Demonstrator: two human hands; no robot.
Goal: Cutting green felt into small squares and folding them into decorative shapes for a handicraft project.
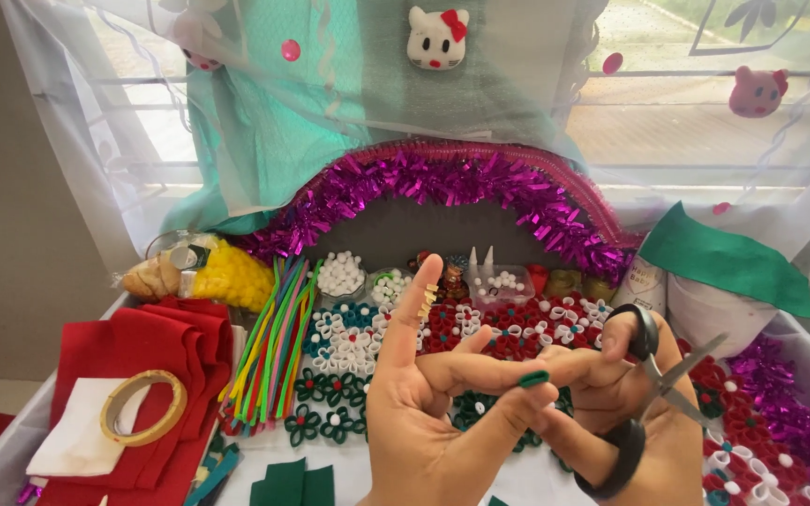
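Observation:
My left hand [433, 412] is raised in the middle of the view, palm toward me, index finger pointing up with small gold bits stuck on it. Its thumb and fingers pinch a small dark green rolled strip [533, 379]. My right hand [644, 412] sits just to the right, touching the left fingers. It holds black-handled scissors [653, 375], thumb through the upper loop, blades open and pointing right. Below both hands lie rolled paper flowers in green, red and white [349, 347].
A tray holds red felt [157, 347], a tape roll [142, 406], coloured sticks [274, 347], a bag of yellow pom-poms [227, 274], white beads in a cup [340, 275], green felt pieces [292, 484] and purple tinsel [452, 183]. Curtained window behind.

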